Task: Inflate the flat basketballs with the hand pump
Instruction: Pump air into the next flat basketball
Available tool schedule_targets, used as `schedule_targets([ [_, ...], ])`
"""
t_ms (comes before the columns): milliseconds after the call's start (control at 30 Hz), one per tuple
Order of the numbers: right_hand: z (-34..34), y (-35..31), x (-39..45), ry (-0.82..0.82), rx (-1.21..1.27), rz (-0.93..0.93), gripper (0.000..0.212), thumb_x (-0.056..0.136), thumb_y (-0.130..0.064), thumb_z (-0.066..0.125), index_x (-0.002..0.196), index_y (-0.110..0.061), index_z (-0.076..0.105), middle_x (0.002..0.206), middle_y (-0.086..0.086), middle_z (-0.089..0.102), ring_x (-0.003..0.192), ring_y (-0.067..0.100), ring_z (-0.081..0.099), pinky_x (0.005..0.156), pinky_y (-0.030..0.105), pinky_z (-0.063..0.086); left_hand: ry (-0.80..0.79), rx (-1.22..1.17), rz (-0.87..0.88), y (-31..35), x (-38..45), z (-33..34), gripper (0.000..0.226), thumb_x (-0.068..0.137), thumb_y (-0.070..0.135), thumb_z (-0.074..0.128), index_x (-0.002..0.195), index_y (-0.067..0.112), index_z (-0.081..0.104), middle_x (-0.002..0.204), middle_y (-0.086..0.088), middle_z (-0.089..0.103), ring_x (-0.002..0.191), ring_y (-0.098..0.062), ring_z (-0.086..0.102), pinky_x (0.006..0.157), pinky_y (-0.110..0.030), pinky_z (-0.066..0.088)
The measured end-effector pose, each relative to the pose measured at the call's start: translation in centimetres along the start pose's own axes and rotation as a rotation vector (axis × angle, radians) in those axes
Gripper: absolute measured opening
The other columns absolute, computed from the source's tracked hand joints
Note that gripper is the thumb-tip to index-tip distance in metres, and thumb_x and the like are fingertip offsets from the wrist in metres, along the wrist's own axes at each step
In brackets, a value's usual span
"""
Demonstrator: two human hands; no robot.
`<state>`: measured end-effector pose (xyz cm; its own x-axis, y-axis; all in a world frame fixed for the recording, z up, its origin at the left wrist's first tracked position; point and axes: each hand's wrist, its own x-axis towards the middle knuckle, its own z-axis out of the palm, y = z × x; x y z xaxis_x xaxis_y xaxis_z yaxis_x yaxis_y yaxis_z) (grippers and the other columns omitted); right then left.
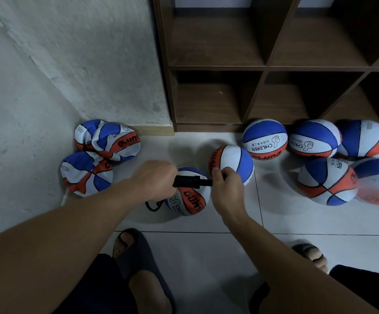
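Basketballs are lying all over the pale tiled floor (286, 223), and you're crouching over one of them. Your left hand (154, 177) is curling round one end of the black hand pump (192, 181), and your right hand (226, 186) is gripping the other end, fingers closed tight, so the pump is lying level between your two fists. It's hanging right over the ball you're working on (189, 200), which is sitting on the floor just ahead of your feet. A black hose (153, 206) is looping down beside that ball on its left side; where it joins the ball is hidden.

Just beyond your right hand, a round ball (231, 163) is sitting near it. Further right, five more round balls (264, 139) are crowding together along the foot of the shelf. Over on the left, in the corner against the rough white wall (70, 64), three crumpled flat balls (86, 173) are slumping in a heap, touching each other.

At the far side, the dark wooden cubby shelf (265, 69) is standing with its open compartments facing you; the ones in view are showing only bare boards.

Your feet, in dark slippers (136, 248), are planting either side of the near floor.
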<state>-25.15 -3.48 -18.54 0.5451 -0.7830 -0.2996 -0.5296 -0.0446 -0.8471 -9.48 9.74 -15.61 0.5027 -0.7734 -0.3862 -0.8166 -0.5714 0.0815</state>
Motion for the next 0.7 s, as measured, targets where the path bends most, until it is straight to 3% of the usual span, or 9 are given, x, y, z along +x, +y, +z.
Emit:
schedule_targets([
  [433, 0.6, -0.1, 0.3, -0.113, 0.008, -0.052, 0.036, 0.111, -0.036, 0.053, 0.09, -0.009, 0.064, 0.069, 0.002, 0.061, 0.061, 0.012, 0.053, 0.06, 0.032, 0.047, -0.036, -0.068, 0.053, 0.3, 0.2, 0.5, 0.019, 0.09, 0.026, 0.067, 0.072, 0.022, 0.063, 0.064, 0.001, 0.064, 0.057, -0.019, 0.064, 0.052, -0.033, 0.048],
  [567, -2.2, 0.3, 2.8, 0.003, -0.003, 0.053, 0.037, 0.106, -0.036, 0.058, 0.083, -0.007, 0.063, 0.065, 0.004, 0.059, 0.065, 0.022, 0.055, 0.059, 0.034, 0.043, -0.044, -0.082, -0.01, -1.6, 0.2, 0.0, 0.024, 0.09, 0.024, 0.067, 0.067, 0.023, 0.059, 0.065, 0.001, 0.063, 0.057, -0.019, 0.062, 0.05, -0.033, 0.045],
  [700, -4.6, 0.4, 4.6, 0.043, 0.026, 0.083, 0.035, 0.107, -0.036, 0.057, 0.095, -0.005, 0.066, 0.08, 0.017, 0.066, 0.074, 0.027, 0.063, 0.07, 0.041, 0.054, -0.053, -0.111, -0.058, -2.9, 0.2, -0.2, 0.025, 0.092, 0.032, 0.067, 0.069, 0.022, 0.062, 0.065, 0.001, 0.063, 0.056, -0.018, 0.063, 0.052, -0.037, 0.051],
])
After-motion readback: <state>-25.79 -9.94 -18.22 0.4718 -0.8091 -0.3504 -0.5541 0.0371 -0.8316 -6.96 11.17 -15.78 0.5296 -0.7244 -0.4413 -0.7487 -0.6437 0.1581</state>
